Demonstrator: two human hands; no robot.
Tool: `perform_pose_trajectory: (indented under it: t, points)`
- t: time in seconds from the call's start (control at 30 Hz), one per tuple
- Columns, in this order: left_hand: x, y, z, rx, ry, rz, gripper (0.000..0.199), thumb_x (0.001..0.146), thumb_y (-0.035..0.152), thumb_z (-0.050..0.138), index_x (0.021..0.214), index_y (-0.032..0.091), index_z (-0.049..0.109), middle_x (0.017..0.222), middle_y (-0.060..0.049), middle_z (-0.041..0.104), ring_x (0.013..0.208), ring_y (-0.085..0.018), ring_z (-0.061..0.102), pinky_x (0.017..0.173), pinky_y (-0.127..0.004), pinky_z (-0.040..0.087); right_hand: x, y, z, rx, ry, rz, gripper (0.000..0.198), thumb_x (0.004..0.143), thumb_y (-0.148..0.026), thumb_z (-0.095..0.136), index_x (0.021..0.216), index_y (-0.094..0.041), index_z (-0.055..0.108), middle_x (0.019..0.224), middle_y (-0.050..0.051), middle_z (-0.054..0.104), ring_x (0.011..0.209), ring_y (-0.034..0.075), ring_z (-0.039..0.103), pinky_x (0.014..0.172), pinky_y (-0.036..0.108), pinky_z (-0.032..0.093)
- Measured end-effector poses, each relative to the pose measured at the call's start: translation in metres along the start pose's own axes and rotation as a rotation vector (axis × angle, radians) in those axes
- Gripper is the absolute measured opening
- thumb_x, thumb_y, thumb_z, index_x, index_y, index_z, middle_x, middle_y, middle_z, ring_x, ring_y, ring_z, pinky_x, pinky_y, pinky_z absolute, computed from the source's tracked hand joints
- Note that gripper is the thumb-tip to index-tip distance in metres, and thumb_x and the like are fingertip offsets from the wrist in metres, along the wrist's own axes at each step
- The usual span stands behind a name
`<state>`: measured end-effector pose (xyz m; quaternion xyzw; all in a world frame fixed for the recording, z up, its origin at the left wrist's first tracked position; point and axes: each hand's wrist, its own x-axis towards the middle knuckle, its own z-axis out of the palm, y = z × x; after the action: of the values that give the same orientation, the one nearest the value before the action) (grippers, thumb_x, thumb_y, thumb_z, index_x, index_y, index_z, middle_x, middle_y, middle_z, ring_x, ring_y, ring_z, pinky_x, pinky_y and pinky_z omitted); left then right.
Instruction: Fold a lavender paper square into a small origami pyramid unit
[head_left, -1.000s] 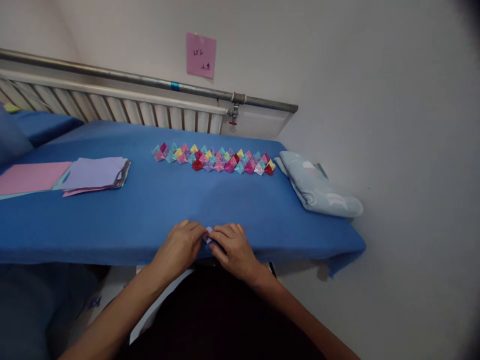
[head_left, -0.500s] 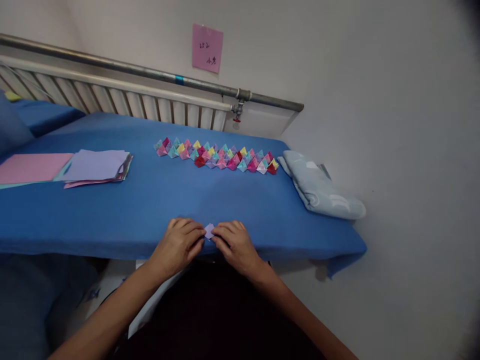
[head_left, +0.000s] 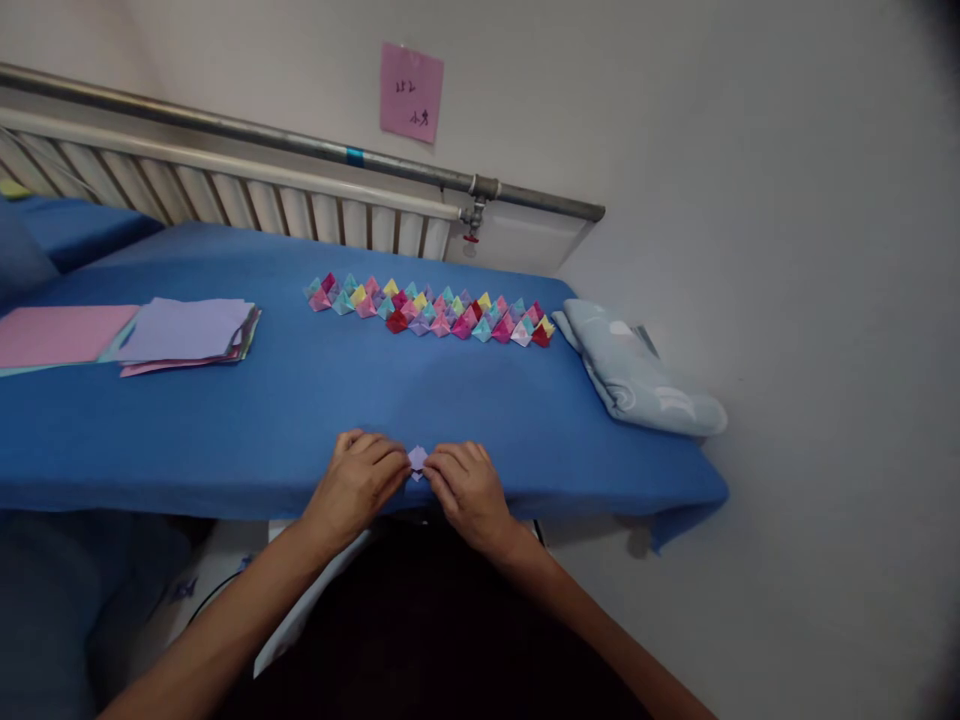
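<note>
Between my hands, near the front edge of the blue-covered table (head_left: 315,400), is a small folded piece of lilac origami paper (head_left: 418,460). My left hand (head_left: 361,480) pinches its left corner between thumb and fingers. On the opposite corner, my right hand (head_left: 466,488) does the same. A dark slit shows across the lower part of the paper. Farther back stand rows of small folded paper pieces (head_left: 441,318) in pink, red, yellow, turquoise and purple, packed side by side.
Stacked lilac paper sheets (head_left: 184,330) lie at the left beside pink sheets (head_left: 64,335). A folded light-blue blanket (head_left: 637,370) rests at the right end. Behind the table run a radiator (head_left: 300,213) and a metal pipe (head_left: 292,143). A pink note (head_left: 411,92) hangs on the wall.
The lilac paper's lower part has opened into a dark slit, with a small flap below it. Both hands keep their pinch, and the view has shifted slightly.
</note>
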<state>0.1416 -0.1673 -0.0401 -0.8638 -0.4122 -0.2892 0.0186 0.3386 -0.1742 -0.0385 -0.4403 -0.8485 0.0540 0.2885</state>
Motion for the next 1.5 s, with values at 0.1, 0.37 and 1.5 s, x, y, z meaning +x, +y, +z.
perform_pose_trajectory:
  t: [0.1, 0.37, 1.5]
  points:
    - [0.001, 0.0, 0.0, 0.001, 0.0, -0.001, 0.016, 0.094, 0.026, 0.049, 0.092, 0.021, 0.064, 0.096, -0.003, 0.071, 0.09, -0.019, 0.058, 0.083, -0.037, 0.034, -0.001, 0.0, 0.0, 0.008, 0.008, 0.002, 0.016, 0.094, -0.024, 0.049, 0.096, -0.019, 0.064, 0.096, 0.007, 0.068, 0.086, 0.02, 0.055, 0.079, 0.035, 0.041]
    - [0.004, 0.002, 0.0, -0.049, -0.023, -0.113, 0.016, 0.092, 0.028, 0.051, 0.088, 0.021, 0.064, 0.094, -0.004, 0.067, 0.096, -0.021, 0.055, 0.084, -0.037, 0.034, 0.003, -0.008, 0.0, 0.055, 0.068, 0.125, 0.014, 0.092, -0.021, 0.05, 0.084, -0.021, 0.061, 0.098, 0.006, 0.066, 0.091, 0.021, 0.054, 0.083, 0.036, 0.041]
    - [0.023, 0.012, -0.001, 0.032, -0.163, -0.358, 0.022, 0.087, 0.032, 0.055, 0.071, 0.019, 0.061, 0.082, -0.006, 0.062, 0.086, -0.026, 0.052, 0.074, -0.039, 0.036, 0.022, -0.012, -0.001, 0.095, 0.036, 0.336, 0.021, 0.081, -0.014, 0.06, 0.063, -0.02, 0.051, 0.077, 0.001, 0.061, 0.077, 0.016, 0.052, 0.073, 0.029, 0.039]
